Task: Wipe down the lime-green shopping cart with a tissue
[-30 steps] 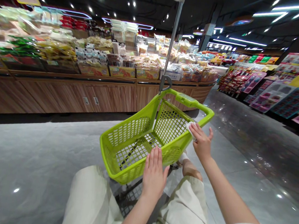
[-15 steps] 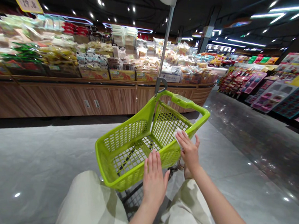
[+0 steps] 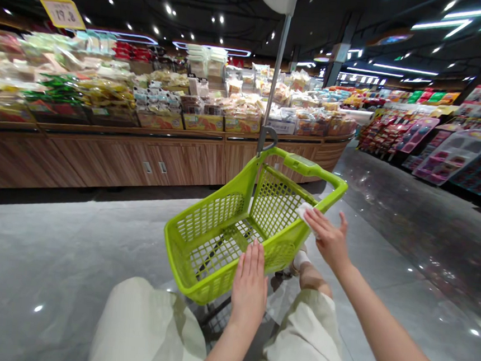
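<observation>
A lime-green plastic shopping basket (image 3: 211,228) sits on a small cart frame in front of my knees. My left hand (image 3: 250,285) lies flat on the basket's near rim, fingers stretched together, holding nothing. Fingers of my right hand (image 3: 330,237) press a small white cloth (image 3: 304,211) against the right rim of the basket. A grey metal pole (image 3: 274,82) rises from the basket's far side and carries a white flag at the top.
A long wooden display counter (image 3: 141,158) piled with packaged foods runs across the back left. Racks of colourful goods (image 3: 445,148) line the right side. Glossy grey tile floor (image 3: 69,255) spreads around the cart. A price sign (image 3: 63,13) hangs at upper left.
My right hand slid the white cloth back along the right rim toward me, then forward again. The left hand stayed flat on the near rim.
</observation>
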### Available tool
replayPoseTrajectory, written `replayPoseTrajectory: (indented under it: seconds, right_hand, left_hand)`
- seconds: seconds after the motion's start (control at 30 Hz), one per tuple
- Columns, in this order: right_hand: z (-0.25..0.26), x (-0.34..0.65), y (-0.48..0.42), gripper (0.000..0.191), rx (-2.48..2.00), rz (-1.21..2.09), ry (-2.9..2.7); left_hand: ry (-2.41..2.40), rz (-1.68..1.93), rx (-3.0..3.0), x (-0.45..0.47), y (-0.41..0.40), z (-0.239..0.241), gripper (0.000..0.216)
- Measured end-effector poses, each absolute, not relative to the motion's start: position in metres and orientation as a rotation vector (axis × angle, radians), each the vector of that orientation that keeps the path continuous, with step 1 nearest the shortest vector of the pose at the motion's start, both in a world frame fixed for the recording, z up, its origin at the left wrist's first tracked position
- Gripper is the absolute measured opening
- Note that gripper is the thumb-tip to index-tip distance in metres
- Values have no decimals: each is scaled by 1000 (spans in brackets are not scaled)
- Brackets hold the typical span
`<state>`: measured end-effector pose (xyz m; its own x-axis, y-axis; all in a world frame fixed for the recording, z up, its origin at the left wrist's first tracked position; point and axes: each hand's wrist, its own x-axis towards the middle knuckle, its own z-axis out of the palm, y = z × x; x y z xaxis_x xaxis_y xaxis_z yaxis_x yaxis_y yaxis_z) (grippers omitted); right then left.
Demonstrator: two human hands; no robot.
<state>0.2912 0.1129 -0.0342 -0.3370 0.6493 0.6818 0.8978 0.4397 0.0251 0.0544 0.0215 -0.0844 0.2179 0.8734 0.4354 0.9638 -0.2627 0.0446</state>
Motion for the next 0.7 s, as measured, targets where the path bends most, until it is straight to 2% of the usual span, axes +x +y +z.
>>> replayPoseTrajectory:
  seconds: [0.13, 0.3, 0.4, 0.57, 0.7]
  right_hand:
    - [-45, 258, 103, 74, -1333, -535, -2039]
    - [-66, 201, 73, 83, -1059, -366, -2354]
    - [-55, 230, 85, 83, -1012, -389, -2372]
    - [-25, 306, 126, 74, -1308, -592, -2080]
    - [-36, 279, 119, 73, -1399, -607, -1971]
  left_hand:
    - [-1758, -596, -2251, 59, 23, -85, 85]
    - [-1747, -589, -2266, 57, 22, -86, 85]
    - [-1739, -599, -2259, 53, 21, -86, 85]
    - [-1737, -615, -2256, 53, 21, -84, 88]
    - [-1754, -638, -2255, 56, 21, -84, 85]
